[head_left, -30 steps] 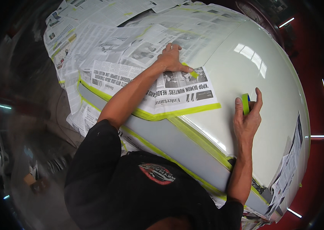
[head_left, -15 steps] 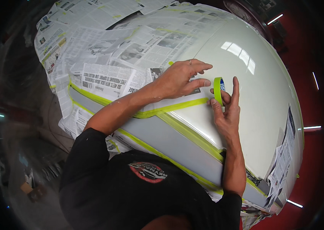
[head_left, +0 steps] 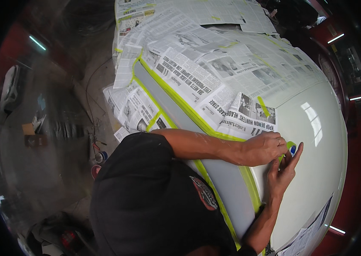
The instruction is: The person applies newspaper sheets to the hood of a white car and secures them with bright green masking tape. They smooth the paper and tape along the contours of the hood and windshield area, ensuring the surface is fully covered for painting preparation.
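Note:
A roll of bright green masking tape (head_left: 292, 147) stands on edge over a glossy white car panel (head_left: 321, 170). My right hand (head_left: 282, 176) holds the roll from below, its index finger stretched out past it. Against the roll's near side my left hand (head_left: 265, 148) is closed, knuckles up, with green tape showing by its fingertips, which are partly hidden. Beneath the left wrist ends a green tape line (head_left: 184, 112) along the edge of the newspaper sheets (head_left: 197, 77). A short loose-looking tape strip (head_left: 263, 107) lies on the paper just beyond the left hand.
A dull grey strip (head_left: 225, 181) of bodywork, edged with green tape, runs between my body and the white panel. More newspaper (head_left: 306, 241) lies at the lower right. On the floor to the left are a cardboard box (head_left: 35, 140) and a cable (head_left: 87, 91).
The view has turned, so the car appears rotated. My left hand, with fingers apart before, has closed in against the tape roll. My right hand still holds the roll.

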Motion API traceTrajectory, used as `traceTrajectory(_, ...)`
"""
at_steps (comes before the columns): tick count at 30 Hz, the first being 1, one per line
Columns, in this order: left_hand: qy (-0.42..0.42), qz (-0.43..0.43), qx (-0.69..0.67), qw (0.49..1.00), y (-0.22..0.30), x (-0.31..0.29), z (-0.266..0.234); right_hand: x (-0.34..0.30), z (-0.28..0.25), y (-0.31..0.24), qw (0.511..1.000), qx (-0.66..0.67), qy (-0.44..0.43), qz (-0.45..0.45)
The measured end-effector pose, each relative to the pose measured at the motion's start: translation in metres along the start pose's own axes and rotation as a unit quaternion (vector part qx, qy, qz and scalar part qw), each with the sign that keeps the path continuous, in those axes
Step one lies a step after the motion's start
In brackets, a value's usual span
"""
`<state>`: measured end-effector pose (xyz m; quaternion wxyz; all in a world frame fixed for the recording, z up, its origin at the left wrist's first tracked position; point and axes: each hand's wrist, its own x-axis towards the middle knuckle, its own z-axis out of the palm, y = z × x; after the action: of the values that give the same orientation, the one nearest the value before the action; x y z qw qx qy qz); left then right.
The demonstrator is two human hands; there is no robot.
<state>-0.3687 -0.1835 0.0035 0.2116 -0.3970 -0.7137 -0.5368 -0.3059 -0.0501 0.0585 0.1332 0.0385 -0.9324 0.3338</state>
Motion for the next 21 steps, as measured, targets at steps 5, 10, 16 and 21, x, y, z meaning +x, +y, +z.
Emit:
traceTrajectory(5,-0.007,-0.040,-0.051,0.998,-0.002,-0.002,0.004,0.003,0.005,0.000,1.000,-0.011,0.013,-0.003)
traceTrajectory(10,0.072,-0.075,-0.058,0.993,-0.002,0.002,0.004,0.007,0.006,-0.009,1.000,0.001,0.025,0.015)
traceTrajectory(16,-0.022,-0.035,0.001,0.999,-0.019,-0.002,-0.003,0.005,0.005,-0.005,0.996,-0.076,-0.032,0.044)
traceTrajectory(21,-0.006,-0.097,0.005,0.995,-0.015,0.003,-0.010,0.002,-0.002,-0.012,0.998,-0.043,-0.042,-0.004)
